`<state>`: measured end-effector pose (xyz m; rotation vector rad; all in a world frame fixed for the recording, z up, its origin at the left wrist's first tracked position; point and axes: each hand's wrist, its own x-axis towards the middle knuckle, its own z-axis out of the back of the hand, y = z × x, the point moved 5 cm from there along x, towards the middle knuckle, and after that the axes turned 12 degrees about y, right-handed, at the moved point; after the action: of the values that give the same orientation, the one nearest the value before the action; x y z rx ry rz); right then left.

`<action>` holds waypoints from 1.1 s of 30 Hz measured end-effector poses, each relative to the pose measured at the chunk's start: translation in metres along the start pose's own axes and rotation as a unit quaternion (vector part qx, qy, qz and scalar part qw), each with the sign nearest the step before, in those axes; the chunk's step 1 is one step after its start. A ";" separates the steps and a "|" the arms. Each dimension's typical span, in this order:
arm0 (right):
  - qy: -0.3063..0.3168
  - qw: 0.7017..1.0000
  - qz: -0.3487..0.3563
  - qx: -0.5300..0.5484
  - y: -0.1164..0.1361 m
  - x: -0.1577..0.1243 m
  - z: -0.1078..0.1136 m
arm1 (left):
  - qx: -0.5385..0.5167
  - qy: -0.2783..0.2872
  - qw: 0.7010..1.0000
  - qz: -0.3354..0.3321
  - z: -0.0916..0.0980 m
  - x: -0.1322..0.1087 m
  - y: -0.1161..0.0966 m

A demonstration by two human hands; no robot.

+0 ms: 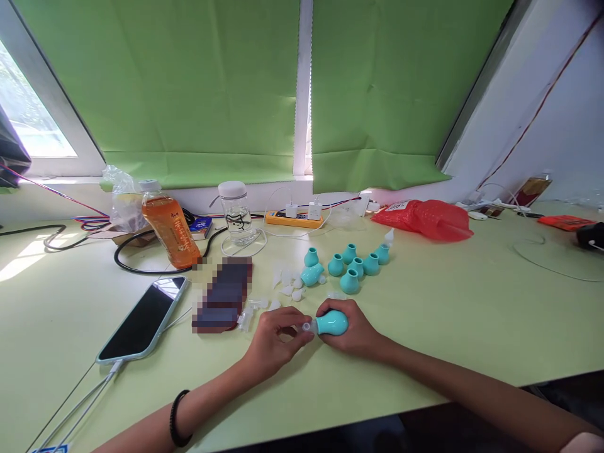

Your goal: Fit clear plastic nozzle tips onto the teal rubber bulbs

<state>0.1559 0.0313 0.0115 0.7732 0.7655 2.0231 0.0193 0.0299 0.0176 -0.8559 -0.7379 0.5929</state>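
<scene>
My right hand (352, 330) is wrapped round a glossy turquoise rubber bulb (333, 323), lying sideways with its neck to the left. At that neck, my left hand (278, 336) pinches a small clear plastic fitting (307, 326) with a round opening. The fitting meets the bulb's mouth; how deep it sits I cannot tell. Beyond my hands several more turquoise bulbs (350, 281) stand with their mouths up, and one bulb (312, 274) lies tipped over. Small white caps and tips (297, 294) are scattered left of them, with clear plastic tube pieces (246, 318) nearer my left hand.
A phone (144, 319) on cables and a pixelated dark item (224, 296) lie to the left. Behind stand an orange drink bottle (170, 228), a clear jar (236, 214) and a yellow power strip (293, 219). A red plastic bag (425, 219) lies at the back right.
</scene>
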 end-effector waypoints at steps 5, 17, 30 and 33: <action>0.033 0.996 -0.055 0.062 -0.004 0.000 -0.002 | 0.141 -0.035 0.977 -0.154 -0.001 -0.007 -0.016; 0.095 0.984 -0.117 0.091 -0.013 -0.003 -0.004 | 0.300 -0.007 0.920 -0.252 -0.012 -0.017 -0.017; 0.122 0.976 -0.143 0.107 -0.014 -0.004 -0.006 | 0.395 0.050 0.876 -0.273 -0.019 -0.021 -0.018; 0.094 0.981 -0.129 0.108 -0.011 -0.003 -0.004 | 0.387 0.029 0.880 -0.275 -0.015 -0.018 -0.019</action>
<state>0.1591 0.0333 0.0000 0.5718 1.1474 1.8146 0.0232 -0.0004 0.0208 0.0935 -0.5745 0.2930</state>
